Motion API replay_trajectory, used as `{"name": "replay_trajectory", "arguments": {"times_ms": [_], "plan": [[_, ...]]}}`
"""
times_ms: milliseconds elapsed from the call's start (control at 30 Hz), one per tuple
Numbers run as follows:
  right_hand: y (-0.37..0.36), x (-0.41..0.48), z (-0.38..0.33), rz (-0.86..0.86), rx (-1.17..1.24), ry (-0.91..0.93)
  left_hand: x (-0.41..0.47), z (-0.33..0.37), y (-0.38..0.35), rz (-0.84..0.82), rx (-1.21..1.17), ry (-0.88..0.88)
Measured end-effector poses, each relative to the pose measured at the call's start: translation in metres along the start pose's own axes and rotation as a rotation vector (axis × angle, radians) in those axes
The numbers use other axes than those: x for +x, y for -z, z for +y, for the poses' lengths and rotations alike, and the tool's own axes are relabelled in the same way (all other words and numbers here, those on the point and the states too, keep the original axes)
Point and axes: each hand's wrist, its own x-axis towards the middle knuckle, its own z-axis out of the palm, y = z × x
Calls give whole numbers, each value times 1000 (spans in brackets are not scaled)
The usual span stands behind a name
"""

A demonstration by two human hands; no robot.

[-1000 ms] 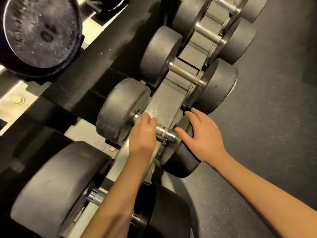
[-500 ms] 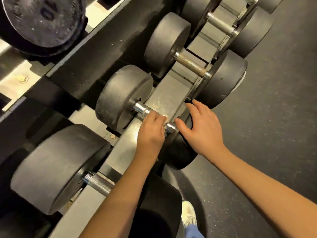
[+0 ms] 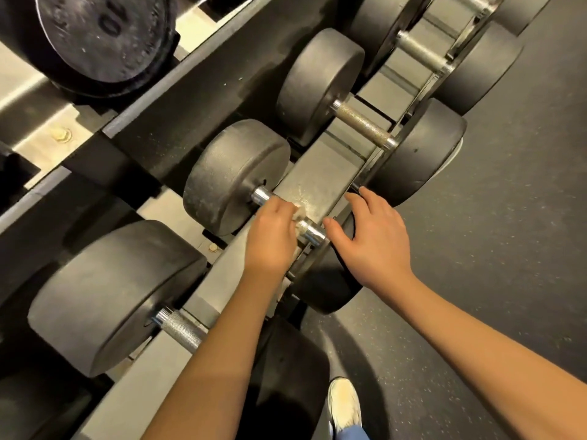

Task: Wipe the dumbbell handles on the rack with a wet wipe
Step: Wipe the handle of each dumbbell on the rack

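A row of black dumbbells lies across a grey rack (image 3: pixel 320 166). My left hand (image 3: pixel 270 239) is curled round the chrome handle (image 3: pixel 313 233) of the middle dumbbell (image 3: pixel 235 176), with a bit of pale wet wipe (image 3: pixel 299 213) showing between the fingers and the bar. My right hand (image 3: pixel 371 239) rests with relaxed fingers on that dumbbell's near head (image 3: pixel 320 290). One dumbbell with a knurled handle (image 3: pixel 365 125) lies farther along. Another handle (image 3: pixel 182 328) lies nearer, partly hidden by my left forearm.
An upper shelf holds a dumbbell head marked 10 (image 3: pixel 108 36). More dumbbells (image 3: pixel 422 55) continue at the top right. Dark speckled floor (image 3: pixel 508 217) stretches to the right. My white shoe (image 3: pixel 344 404) stands by the rack's foot.
My left hand slid along the middle dumbbell's handle from the far head toward the near head, then a little back. The right hand stayed on the near head. The view shifted slightly.
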Motion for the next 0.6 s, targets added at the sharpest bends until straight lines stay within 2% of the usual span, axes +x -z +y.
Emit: {"name": "replay_trajectory", "arguments": {"times_ms": [133, 267, 400, 533, 600], "plan": [[0, -1, 0, 8, -10, 4, 5, -7, 8, 166, -58, 217], [-1, 0, 0, 14, -7, 2, 1, -4, -1, 141, -100, 234], [-1, 0, -1, 21, -11, 7, -10, -8, -1, 38, -91, 119], [-1, 0, 0, 19, -5, 10, 0, -15, 10, 148, -118, 218], [-1, 0, 0, 18, -13, 12, -2, -11, 8, 139, -142, 218]]}}
